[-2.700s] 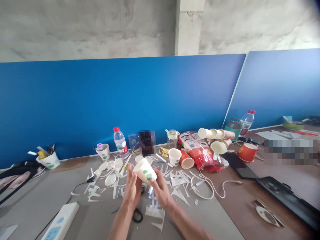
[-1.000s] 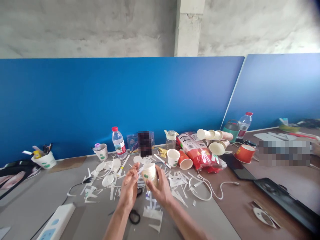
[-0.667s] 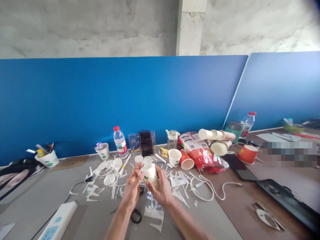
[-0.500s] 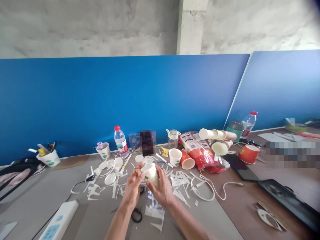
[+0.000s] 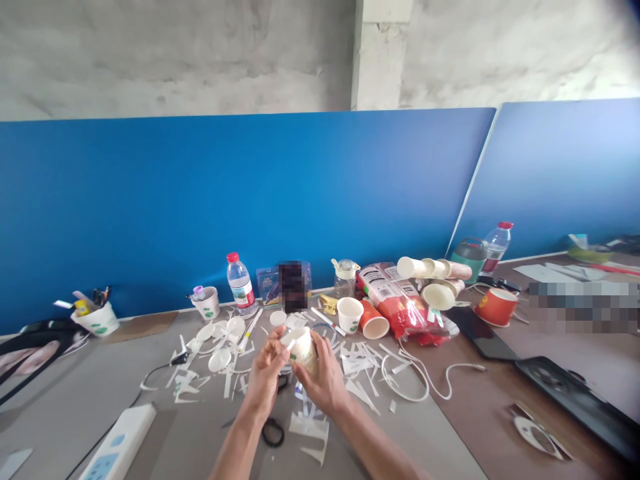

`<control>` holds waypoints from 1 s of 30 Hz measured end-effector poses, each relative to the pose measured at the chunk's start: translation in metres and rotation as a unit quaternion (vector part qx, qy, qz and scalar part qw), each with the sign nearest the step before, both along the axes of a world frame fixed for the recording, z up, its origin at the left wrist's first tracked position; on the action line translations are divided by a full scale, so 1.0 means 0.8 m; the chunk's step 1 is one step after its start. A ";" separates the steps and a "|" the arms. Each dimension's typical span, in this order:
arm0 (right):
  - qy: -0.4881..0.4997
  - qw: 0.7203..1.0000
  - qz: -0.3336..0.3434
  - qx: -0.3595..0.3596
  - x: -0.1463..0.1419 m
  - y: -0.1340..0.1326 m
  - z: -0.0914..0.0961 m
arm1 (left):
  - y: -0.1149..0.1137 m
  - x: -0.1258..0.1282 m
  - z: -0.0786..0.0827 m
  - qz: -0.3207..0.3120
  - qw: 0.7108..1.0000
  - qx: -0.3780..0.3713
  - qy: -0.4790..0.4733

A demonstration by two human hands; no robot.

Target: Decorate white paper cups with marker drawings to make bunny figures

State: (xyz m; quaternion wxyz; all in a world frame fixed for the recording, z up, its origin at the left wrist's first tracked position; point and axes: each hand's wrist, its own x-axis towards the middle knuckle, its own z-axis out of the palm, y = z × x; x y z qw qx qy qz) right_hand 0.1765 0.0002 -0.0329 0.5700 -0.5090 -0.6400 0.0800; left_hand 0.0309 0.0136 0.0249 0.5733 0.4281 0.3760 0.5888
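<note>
Between my hands, above the middle of the desk, is a white paper cup (image 5: 303,347) with a green print, tilted a little. My right hand (image 5: 323,373) wraps around its right side, fingers behind and thumb in front. On the left, my left hand (image 5: 270,360) pinches a small white paper strip (image 5: 291,345) at the cup's rim. Below the wrists lie scissors with black handles (image 5: 273,432), partly covered by my left arm. A cut white paper piece (image 5: 310,430) rests beside them.
White paper scraps (image 5: 357,358) litter the desk on both sides. Behind stand a water bottle (image 5: 241,285), a white paper cup (image 5: 349,313), an orange cup (image 5: 375,320) and a red package (image 5: 395,300). A white cable (image 5: 425,387) curls at right; a power strip (image 5: 120,440) lies front left.
My left fingers have shifted slightly at the rim, and the white strip now stands out more from the cup. The right hand keeps its hold. The view has moved slightly.
</note>
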 end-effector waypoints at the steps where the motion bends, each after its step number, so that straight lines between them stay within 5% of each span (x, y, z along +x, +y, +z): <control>1: 0.000 1.000 -0.001 -0.001 0.000 0.000 0.000 | -0.001 0.000 0.001 -0.006 1.000 0.002 0.002; 10: 0.014 1.000 -0.004 -0.018 0.001 0.001 0.002 | -0.005 -0.003 0.006 -0.050 0.998 0.031 0.004; 30: -0.005 1.000 -0.009 0.004 -0.002 0.002 -0.006 | -0.001 -0.001 0.001 -0.007 0.999 0.016 0.028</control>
